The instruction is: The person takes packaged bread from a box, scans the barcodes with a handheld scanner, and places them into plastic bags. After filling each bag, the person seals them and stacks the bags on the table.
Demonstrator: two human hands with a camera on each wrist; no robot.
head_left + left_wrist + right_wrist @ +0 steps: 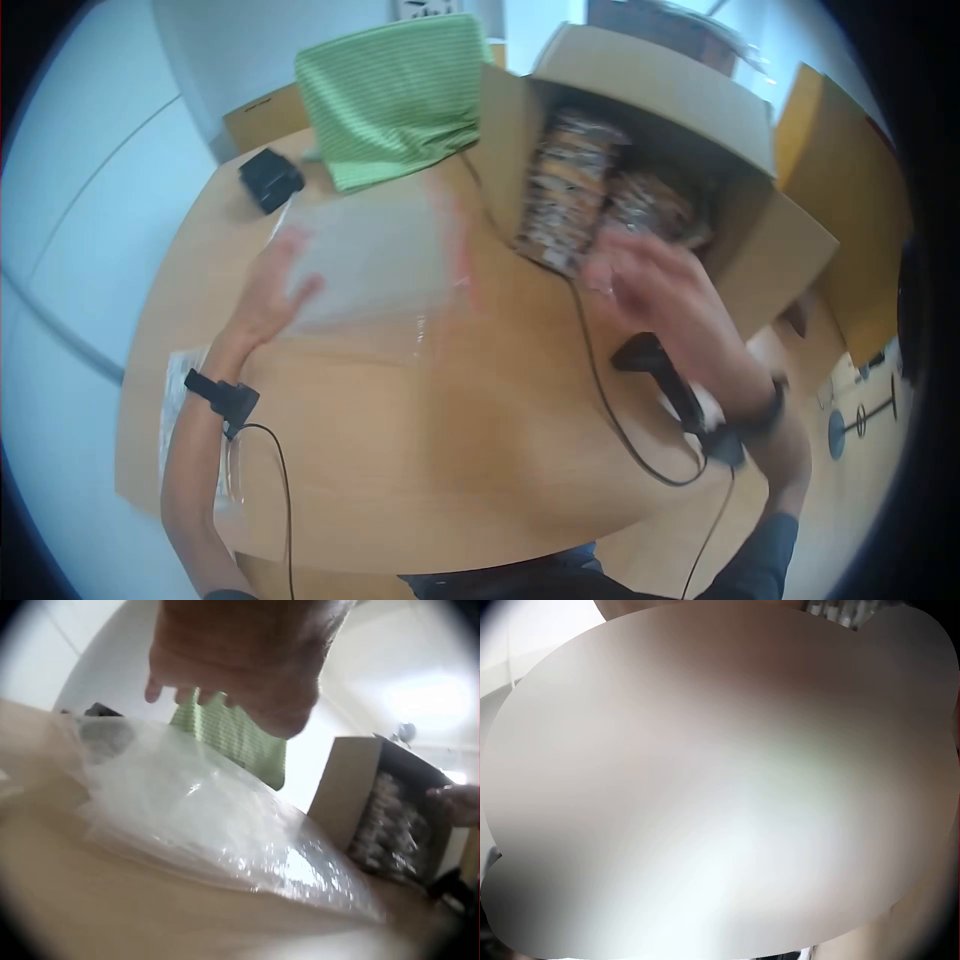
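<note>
My left hand (268, 290) is over the left edge of a clear plastic bag (375, 260) with a red strip along its right side. Its thumb stands apart from the fingers. In the left wrist view, the same hand (240, 667) appears above the shiny bag (202, 802), its fingertips pointing down. Blurred by motion, my right hand (660, 285) is in front of the open cardboard box (650, 95), fingers loosely bent with nothing visible in them. Inside lie clear-wrapped brown packs (570, 185). Most of the right wrist view is smeared.
A green striped cloth (395, 100) hangs over something at the back, with a black device (271, 180) to its left. A black handheld scanner (660, 380) and its cable (600, 385) lie below my right hand. Another plastic packet (180, 400) lies beneath my left forearm.
</note>
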